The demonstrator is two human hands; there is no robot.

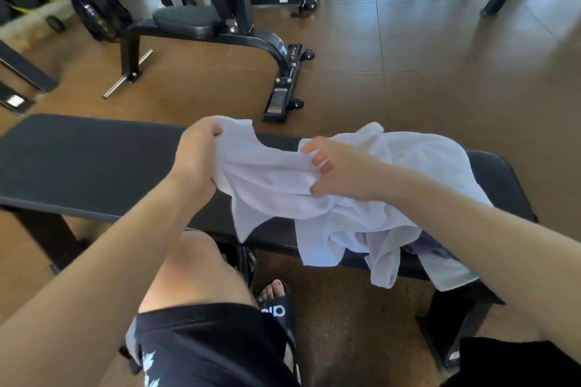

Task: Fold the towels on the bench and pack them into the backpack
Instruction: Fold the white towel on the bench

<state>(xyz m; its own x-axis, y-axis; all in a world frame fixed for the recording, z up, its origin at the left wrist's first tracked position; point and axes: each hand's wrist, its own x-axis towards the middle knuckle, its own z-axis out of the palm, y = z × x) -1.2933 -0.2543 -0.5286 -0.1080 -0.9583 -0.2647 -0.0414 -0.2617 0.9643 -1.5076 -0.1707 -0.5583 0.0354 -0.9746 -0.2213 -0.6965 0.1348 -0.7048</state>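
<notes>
Fingers of the left hand (198, 160) curl in a firm grip round one bunched end of a white towel (276, 179), lifting it just above the tabletop (78, 163), while the right hand (336, 171) pinches the cloth near its middle. From the right hand outward the towel spills in a crumpled heap over the tabletop's right part and hangs off its near edge, with a greyish cloth (446, 267) partly showing beneath it.
</notes>
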